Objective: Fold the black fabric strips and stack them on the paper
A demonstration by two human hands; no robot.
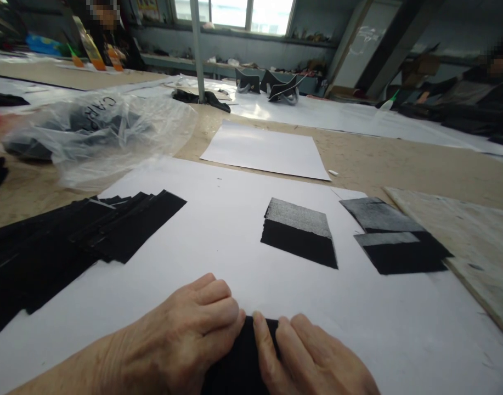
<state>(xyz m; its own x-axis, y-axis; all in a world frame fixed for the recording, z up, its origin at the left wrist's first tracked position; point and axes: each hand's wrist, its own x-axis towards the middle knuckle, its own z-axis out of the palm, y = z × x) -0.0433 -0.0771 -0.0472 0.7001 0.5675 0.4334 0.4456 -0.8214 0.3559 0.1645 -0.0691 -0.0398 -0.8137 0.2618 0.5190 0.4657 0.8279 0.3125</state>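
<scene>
A black fabric piece (238,362) lies on the white sheet (218,236) at the bottom of the view, its lower part cut off by the frame. My left hand (189,329) grips its far edge with curled fingers, thumb pressed at the edge. Close beside it, my right hand (312,356) holds the same edge, fingers bent and thumb laid on the fabric. Farther off sits a black piece with a grey strip (299,233). More black and grey pieces (399,252) lie to the right. At left, many black pieces (111,230) overlap in a fanned stack.
A clear plastic bag (111,137) with dark contents rests at the back left. Behind the sheet are a white rectangular panel (267,151) and a metal post (197,52). A pale board (477,241) lies at right. Two other people are at the far tables, near glue bottles (92,52).
</scene>
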